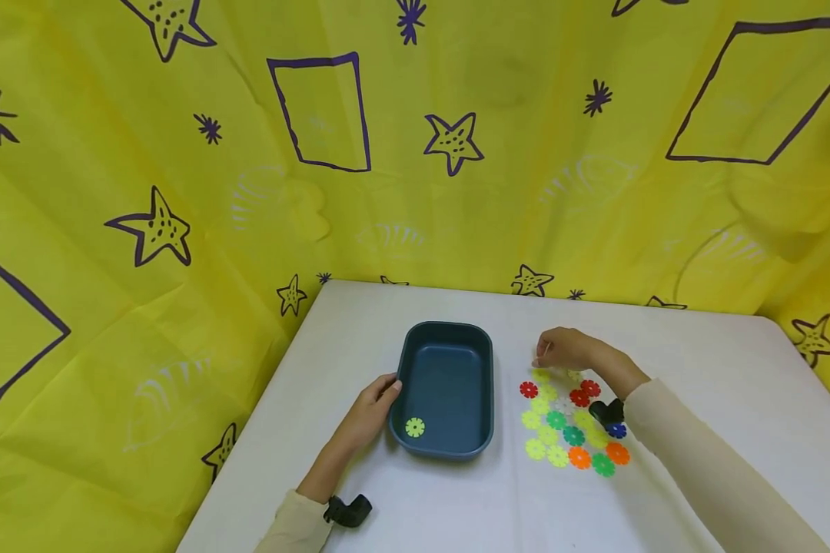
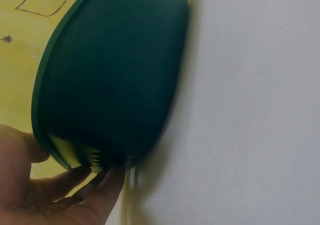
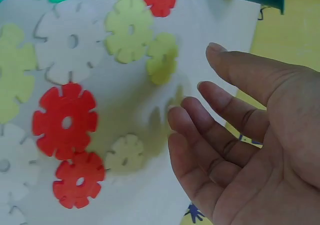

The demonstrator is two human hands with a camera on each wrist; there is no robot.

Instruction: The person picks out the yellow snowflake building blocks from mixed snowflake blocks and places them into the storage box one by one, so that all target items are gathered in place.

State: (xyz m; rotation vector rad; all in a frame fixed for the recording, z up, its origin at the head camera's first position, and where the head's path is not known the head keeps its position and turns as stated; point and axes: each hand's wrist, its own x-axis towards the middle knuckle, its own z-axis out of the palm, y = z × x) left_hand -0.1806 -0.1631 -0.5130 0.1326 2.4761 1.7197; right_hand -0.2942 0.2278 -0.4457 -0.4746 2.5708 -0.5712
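My left hand (image 1: 376, 409) holds the left side of a dark blue-green plastic tub (image 1: 446, 336), its thumb at the rim and its fingers against the outer wall in the left wrist view. Inside the tub lies one yellow-green notched disc (image 1: 415, 427). Over the far end of a spread of flower-shaped notched discs (image 1: 574, 435), my right hand (image 1: 565, 349) hovers with loosely bent fingers. Nothing shows between its thumb and fingers in the right wrist view. Closest to those fingers there are a small yellow disc (image 3: 162, 59) and a pale yellow disc (image 3: 124, 153).
The discs are yellow, red, green, orange, white and blue, lying to the right of the tub on a white-covered table (image 1: 519, 507). A yellow patterned curtain (image 1: 401, 207) hangs behind and beside the table. Each wrist wears a black camera (image 1: 348, 511).
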